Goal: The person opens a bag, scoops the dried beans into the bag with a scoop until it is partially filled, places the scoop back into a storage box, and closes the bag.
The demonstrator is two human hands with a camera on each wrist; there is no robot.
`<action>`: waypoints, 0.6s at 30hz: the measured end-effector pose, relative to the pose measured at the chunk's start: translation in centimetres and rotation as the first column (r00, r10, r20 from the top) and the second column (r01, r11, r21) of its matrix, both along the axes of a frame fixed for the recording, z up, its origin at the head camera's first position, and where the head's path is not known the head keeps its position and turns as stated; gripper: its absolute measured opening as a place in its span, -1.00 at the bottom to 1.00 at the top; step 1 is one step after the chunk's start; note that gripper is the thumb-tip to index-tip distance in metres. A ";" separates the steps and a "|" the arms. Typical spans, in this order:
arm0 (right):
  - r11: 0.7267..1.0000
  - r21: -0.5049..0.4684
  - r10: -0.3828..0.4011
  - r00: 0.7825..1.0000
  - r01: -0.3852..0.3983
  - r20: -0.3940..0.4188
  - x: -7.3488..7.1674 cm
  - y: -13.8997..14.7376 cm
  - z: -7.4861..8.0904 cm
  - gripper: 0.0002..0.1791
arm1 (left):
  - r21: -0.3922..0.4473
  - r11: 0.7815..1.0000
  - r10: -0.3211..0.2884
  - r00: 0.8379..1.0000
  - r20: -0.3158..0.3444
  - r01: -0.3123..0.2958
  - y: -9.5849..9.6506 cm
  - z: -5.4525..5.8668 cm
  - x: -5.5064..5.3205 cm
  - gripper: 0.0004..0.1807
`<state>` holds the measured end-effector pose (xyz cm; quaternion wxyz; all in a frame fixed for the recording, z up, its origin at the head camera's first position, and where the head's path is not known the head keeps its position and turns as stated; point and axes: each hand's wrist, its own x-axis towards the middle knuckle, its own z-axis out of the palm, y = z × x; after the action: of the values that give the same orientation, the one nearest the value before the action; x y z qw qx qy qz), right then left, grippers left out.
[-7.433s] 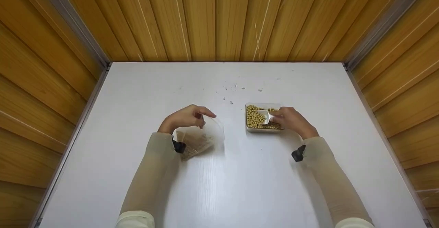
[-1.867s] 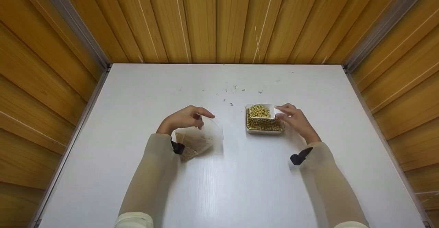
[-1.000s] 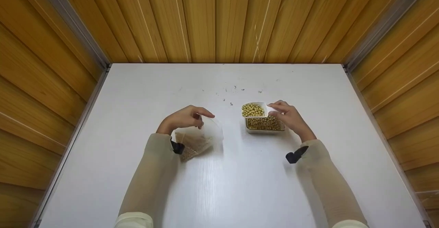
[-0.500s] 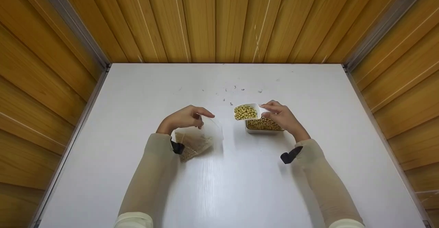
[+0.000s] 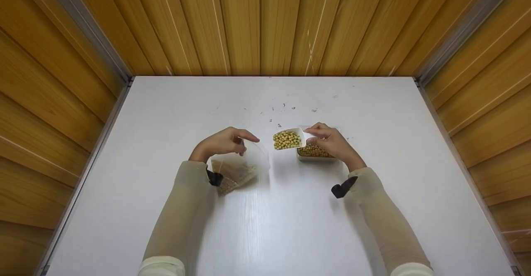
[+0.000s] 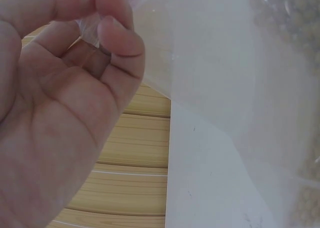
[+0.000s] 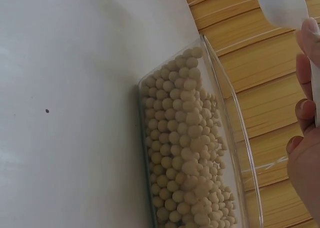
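Observation:
My right hand [image 5: 334, 144] grips the handle of a white scoop [image 5: 303, 136], heaped with yellow soybeans [image 5: 287, 140]. The scoop hangs over the table, between the two containers. Behind and below the right hand stands a clear rectangular box [image 5: 317, 159] with more soybeans [image 7: 175, 148] in it, partly covered by the hand. At the left, my left hand [image 5: 222, 143] holds the upper edge of a clear plastic bag [image 5: 234, 172] with curled fingers [image 6: 122, 47]. Soybeans [image 6: 305, 17] lie in the bottom of the bag, blurred through the film.
The white table [image 5: 257, 226] bears small dark marks [image 5: 280, 110] beyond the hands. Wooden panel walls [image 5: 240, 27] enclose it at the back and sides. A black wrist camera [image 5: 343, 187] juts inward from the right sleeve, another [image 5: 215, 177] from the left.
My right hand has dipped the scoop into the box, lifted it full of soybeans and carried it left, past the box's side. The left hand and bag have stayed nearly still.

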<state>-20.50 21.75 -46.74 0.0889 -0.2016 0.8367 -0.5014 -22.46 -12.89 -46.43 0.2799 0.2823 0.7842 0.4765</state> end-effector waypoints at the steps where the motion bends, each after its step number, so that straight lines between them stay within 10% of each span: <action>1: 1.000 0.004 0.006 1.000 -0.006 -0.006 0.0 -0.2 0.0 -0.64 | 0.002 1.000 -0.002 1.000 -0.003 0.002 0.0 0.0 0.0 -0.52; 18: 0.999 0.007 0.047 0.999 -0.047 -0.022 0.3 -1.7 -0.7 -0.64 | -0.008 1.000 0.009 1.000 0.015 -0.009 0.1 0.4 0.2 -0.48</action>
<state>-20.23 20.10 -47.40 0.0921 -0.2264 0.8343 -0.4941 -22.29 -12.81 -46.05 0.2845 0.2742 0.7852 0.4768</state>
